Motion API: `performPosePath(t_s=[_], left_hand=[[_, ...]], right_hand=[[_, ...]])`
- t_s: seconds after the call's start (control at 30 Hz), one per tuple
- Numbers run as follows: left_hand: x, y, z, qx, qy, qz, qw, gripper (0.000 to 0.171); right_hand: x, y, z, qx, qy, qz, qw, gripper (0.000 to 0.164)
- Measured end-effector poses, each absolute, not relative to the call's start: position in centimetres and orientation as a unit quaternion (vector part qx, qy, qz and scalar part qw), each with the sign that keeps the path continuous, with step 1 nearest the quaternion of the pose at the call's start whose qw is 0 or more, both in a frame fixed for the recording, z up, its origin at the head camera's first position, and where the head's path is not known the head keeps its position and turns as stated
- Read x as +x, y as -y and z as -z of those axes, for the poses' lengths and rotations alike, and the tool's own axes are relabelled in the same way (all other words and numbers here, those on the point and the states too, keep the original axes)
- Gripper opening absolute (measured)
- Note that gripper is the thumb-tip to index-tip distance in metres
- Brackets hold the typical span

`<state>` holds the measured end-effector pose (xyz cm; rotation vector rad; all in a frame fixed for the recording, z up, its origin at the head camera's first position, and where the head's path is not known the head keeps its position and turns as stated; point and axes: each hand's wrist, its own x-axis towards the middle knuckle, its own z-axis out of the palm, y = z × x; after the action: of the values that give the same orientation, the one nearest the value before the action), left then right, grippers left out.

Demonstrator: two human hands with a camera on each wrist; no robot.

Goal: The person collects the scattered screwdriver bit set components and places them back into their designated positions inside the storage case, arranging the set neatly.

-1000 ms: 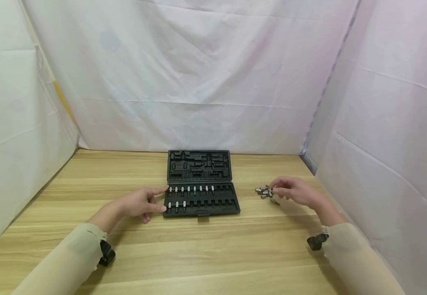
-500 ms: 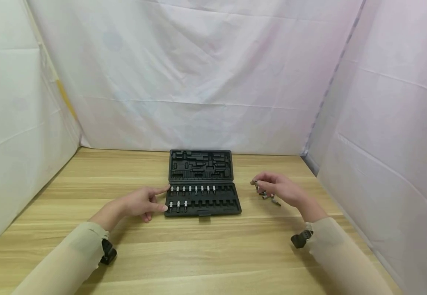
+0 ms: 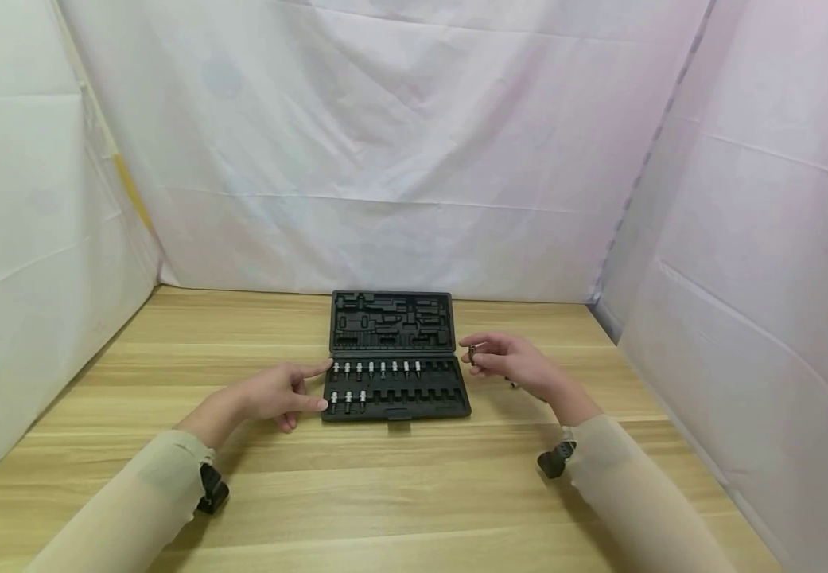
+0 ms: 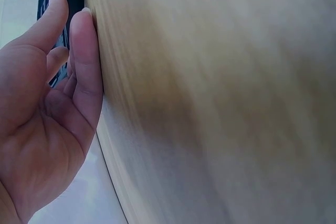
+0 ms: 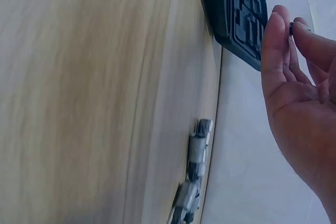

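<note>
A black plastic case [image 3: 398, 383] lies unfolded on the table. Silver bit sockets [image 3: 382, 368] fill much of its upper row, and a few stand at the left of the lower row. My left hand [image 3: 274, 394] touches the case's left edge with extended index finger and thumb; its other fingers are bent loosely beneath. Just right of the case, above the table, my right hand [image 3: 517, 364] pinches a small bit socket [image 3: 472, 355] between thumb and fingers. More loose bit sockets [image 5: 195, 153] lie on the table, mostly hidden by the right hand in the head view.
The case's lid [image 3: 392, 322] leans back behind the tray, with moulded hollows inside. Wooden table [image 3: 385, 493] surrounds the case. White cloth [image 3: 385, 159] hangs behind and at both sides.
My right hand has picked a bit socket from the loose pile and carried it left, close to the case's right edge. The left hand has stayed at the case's left edge.
</note>
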<state>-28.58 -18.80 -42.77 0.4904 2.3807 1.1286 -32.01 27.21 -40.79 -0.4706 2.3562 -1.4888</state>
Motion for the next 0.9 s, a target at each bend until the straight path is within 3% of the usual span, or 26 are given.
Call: performPosePath(t_s=[0.9], left_hand=[[-28.8, 18.8, 42.8, 0.185, -0.868, -0.403, 0.224, 0.090]], right_hand=[[-33.9, -22.9, 42.1, -0.124, -0.888, 0.434, 0.093, 0.033]])
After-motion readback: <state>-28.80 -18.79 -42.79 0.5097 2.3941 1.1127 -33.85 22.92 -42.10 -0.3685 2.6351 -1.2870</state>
